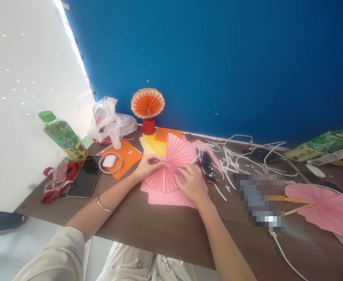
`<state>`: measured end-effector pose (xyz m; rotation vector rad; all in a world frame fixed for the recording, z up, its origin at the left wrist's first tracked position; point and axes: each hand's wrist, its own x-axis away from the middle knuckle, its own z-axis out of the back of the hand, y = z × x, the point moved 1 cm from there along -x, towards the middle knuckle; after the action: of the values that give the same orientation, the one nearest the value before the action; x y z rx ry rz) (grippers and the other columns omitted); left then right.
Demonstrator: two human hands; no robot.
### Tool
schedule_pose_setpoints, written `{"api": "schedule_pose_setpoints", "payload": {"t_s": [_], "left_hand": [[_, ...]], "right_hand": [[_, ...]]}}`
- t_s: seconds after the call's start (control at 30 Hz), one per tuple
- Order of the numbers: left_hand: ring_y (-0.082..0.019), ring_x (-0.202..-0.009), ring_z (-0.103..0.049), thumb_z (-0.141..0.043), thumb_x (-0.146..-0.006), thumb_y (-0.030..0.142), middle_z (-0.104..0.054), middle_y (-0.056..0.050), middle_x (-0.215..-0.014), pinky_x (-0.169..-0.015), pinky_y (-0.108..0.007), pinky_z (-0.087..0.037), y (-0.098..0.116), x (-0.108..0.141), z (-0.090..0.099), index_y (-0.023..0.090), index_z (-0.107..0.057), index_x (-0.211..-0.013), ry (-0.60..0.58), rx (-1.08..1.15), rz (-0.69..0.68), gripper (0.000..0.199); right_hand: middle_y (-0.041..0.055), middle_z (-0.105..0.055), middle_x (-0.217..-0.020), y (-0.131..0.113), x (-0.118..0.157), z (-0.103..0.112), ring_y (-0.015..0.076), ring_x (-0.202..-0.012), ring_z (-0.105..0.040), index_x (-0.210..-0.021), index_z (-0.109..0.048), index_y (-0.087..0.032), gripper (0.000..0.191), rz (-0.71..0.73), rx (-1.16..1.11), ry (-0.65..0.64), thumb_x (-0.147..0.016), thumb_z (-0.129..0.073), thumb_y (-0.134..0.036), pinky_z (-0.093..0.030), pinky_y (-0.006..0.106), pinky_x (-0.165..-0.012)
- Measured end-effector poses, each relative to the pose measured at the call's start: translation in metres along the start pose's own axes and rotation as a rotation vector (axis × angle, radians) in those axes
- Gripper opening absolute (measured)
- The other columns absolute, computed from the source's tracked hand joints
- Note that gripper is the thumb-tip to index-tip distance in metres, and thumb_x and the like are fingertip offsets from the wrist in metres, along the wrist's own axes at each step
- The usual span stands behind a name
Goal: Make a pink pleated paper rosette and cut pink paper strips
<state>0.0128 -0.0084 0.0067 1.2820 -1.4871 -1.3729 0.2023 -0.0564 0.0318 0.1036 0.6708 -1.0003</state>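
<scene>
A pleated pink paper fan [177,150] is spread out between my hands, one section upward and another toward me. My left hand [149,166] pinches it near its centre from the left. On its right side, my right hand [190,181] has its fingers closed on the folds, with the fingertips partly hidden. Flat pink sheets [168,198] lie beneath the fan on the dark table [148,224]. Orange paper [124,154] and yellow paper [152,145] lie behind and to the left.
An orange rosette [148,103] stands in a red holder at the wall. On the left are a bottle [66,138], phone [84,177] and earphone case [109,161]. White cables, paper strips and a second pink fan [329,207] lie on the right.
</scene>
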Motion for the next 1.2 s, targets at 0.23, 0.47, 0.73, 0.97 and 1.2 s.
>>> {"api": "schedule_pose_setpoints", "payload": {"t_s": [0.23,0.47,0.73,0.97,1.2], "left_hand": [[-0.013,-0.071,-0.059,-0.074,-0.059,0.034,-0.065,-0.003,-0.077,-0.072,-0.027,-0.046,0.000,0.002,-0.001,0.014,-0.063,-0.071,0.022,-0.009,0.033,0.026],[-0.015,-0.065,-0.060,-0.064,-0.068,0.031,-0.064,-0.005,-0.069,-0.064,-0.028,-0.048,0.009,0.003,0.005,0.014,-0.062,-0.073,-0.058,-0.312,0.242,0.018],[-0.020,-0.076,-0.060,-0.045,-0.078,0.030,-0.066,-0.006,-0.088,-0.066,-0.029,-0.044,0.063,0.023,0.016,0.018,-0.065,-0.086,-0.034,-1.161,0.126,0.024],[-0.020,-0.073,-0.061,-0.042,-0.081,0.032,-0.064,-0.006,-0.082,-0.061,-0.027,-0.042,0.042,0.040,0.001,0.020,-0.065,-0.079,-0.147,-1.288,0.164,0.027],[-0.018,-0.072,-0.060,-0.037,-0.083,0.021,-0.063,-0.004,-0.085,-0.057,-0.025,-0.041,0.030,0.044,0.002,0.021,-0.062,-0.081,-0.198,-1.266,0.055,0.025]], "right_hand": [[0.0038,-0.061,-0.081,-0.006,0.002,-0.009,0.0193,-0.080,-0.052,-0.079,-0.062,-0.021,0.017,-0.003,-0.013,-0.019,-0.077,-0.047,-0.013,-0.037,0.036,-0.078],[0.0047,-0.061,-0.081,-0.004,-0.004,0.001,0.0191,-0.081,-0.051,-0.074,-0.057,-0.019,0.020,0.023,0.131,-0.127,-0.081,-0.042,-0.008,-0.031,0.036,-0.077],[0.0049,-0.062,-0.087,0.004,-0.022,0.009,0.0193,-0.086,-0.053,-0.076,-0.060,-0.020,0.020,-0.103,-0.072,-0.340,-0.083,-0.042,-0.016,-0.033,0.034,-0.077],[0.0038,-0.064,-0.084,-0.001,-0.047,-0.011,0.0183,-0.085,-0.055,-0.072,-0.064,-0.020,0.016,-0.161,-0.258,-0.498,-0.078,-0.049,-0.017,-0.038,0.032,-0.077],[0.0030,-0.065,-0.073,-0.004,-0.051,-0.013,0.0170,-0.075,-0.057,-0.063,-0.062,-0.020,0.023,-0.167,-0.369,-0.566,-0.080,-0.046,-0.020,-0.041,0.029,-0.072]]}}
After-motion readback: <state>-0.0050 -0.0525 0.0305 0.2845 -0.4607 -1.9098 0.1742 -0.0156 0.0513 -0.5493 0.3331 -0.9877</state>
